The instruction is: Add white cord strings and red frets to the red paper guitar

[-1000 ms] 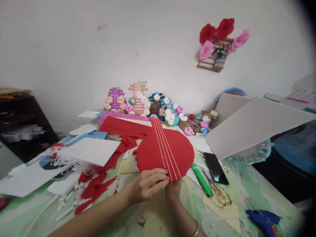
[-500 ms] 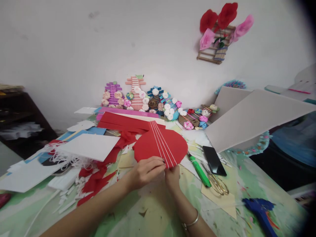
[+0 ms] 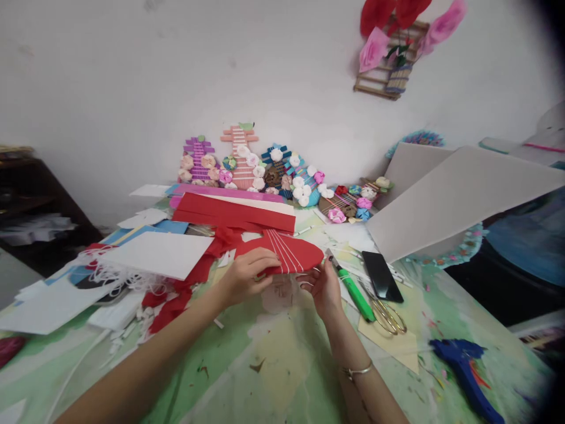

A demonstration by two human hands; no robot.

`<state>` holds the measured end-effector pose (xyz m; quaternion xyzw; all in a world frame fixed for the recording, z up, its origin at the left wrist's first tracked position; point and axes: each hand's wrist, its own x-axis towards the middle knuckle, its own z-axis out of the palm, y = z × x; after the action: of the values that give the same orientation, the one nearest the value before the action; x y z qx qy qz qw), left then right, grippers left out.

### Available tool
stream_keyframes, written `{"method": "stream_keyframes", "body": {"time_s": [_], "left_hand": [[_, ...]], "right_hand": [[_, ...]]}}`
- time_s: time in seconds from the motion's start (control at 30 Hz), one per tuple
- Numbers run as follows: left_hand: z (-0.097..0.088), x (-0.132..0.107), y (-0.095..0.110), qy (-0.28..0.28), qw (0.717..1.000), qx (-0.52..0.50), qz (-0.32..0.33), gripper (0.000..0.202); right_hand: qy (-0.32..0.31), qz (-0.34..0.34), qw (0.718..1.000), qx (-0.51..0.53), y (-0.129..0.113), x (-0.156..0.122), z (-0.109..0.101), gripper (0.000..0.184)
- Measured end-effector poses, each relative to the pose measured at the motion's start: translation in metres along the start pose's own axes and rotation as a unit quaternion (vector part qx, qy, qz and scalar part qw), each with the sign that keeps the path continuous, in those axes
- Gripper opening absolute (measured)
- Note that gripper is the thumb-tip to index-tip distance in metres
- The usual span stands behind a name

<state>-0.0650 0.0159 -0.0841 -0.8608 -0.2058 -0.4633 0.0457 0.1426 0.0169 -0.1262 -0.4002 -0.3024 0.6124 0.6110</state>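
Observation:
A red lute-shaped craft piece (image 3: 304,250) with several white strings fanning across its face is held low over the table, tilted nearly flat. My left hand (image 3: 247,274) grips its near left edge, fingers over the top and thumb below. At its right end is my right hand (image 3: 325,288), thumb by the edge and fingers curled beneath. A green utility knife (image 3: 356,297) lies just right of my right hand. Gold-handled scissors (image 3: 388,315) and a black phone (image 3: 382,275) lie beyond it.
Red strips (image 3: 229,212), white card (image 3: 161,252) and tangled white cord (image 3: 132,277) cover the left side. Finished flowered lutes (image 3: 241,159) lean along the wall. A blue glue gun (image 3: 463,371) lies at right, in front of large grey boards (image 3: 450,200).
The red piece has tipped from facing me to nearly flat and sits lower. My right hand has moved from its bottom edge to its right end. The view has shifted slightly.

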Motion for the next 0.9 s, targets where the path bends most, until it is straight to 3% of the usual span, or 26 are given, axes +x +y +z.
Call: {"method": "stream_keyframes", "body": {"time_s": [0.07,0.27,0.33,0.4,0.47,0.53,0.6,0.67,0.73,0.77,0.9], "left_hand": [[0.002,-0.001,-0.001,-0.013,1.0,-0.004,0.002,0.02],[0.002,-0.004,-0.008,-0.043,0.999,-0.018,-0.011,0.017],[-0.004,-0.003,-0.012,-0.045,0.998,-0.027,-0.028,0.028],[-0.01,-0.001,-0.016,-0.05,0.996,-0.037,-0.07,0.051],[-0.014,0.0,-0.021,-0.023,0.985,-0.019,-0.17,0.062],[-0.015,0.0,-0.026,0.019,0.949,0.001,-0.314,0.06],[-0.013,-0.001,-0.03,0.029,0.886,-0.051,-0.461,0.061],[-0.012,-0.001,-0.032,0.019,0.812,-0.161,-0.561,0.064],[-0.013,0.0,-0.031,0.031,0.761,-0.26,-0.594,0.06],[-0.013,0.001,-0.03,0.044,0.751,-0.296,-0.589,0.057],[-0.015,0.003,-0.026,0.098,0.75,-0.38,-0.533,0.048]], "right_hand": [[0.004,0.026,0.999,0.027,-0.006,-0.002,0.0,0.047],[0.062,-0.002,0.998,0.024,-0.006,-0.003,0.0,0.02],[0.08,-0.017,0.995,0.05,-0.007,-0.001,-0.002,0.016],[0.087,-0.032,0.994,0.061,-0.01,-0.001,-0.004,0.014],[0.084,-0.048,0.993,0.067,-0.015,-0.002,-0.006,0.013],[0.076,-0.063,0.993,0.072,-0.018,-0.004,-0.005,0.013],[0.063,-0.077,0.993,0.069,-0.02,-0.006,-0.004,0.014],[0.047,-0.093,0.993,0.054,-0.02,-0.007,-0.004,0.015],[0.032,-0.11,0.993,0.039,-0.018,-0.007,-0.005,0.015],[0.025,-0.117,0.992,0.033,-0.017,-0.006,-0.005,0.014],[0.02,-0.138,0.99,-0.025,-0.012,-0.002,-0.01,0.025]]}}
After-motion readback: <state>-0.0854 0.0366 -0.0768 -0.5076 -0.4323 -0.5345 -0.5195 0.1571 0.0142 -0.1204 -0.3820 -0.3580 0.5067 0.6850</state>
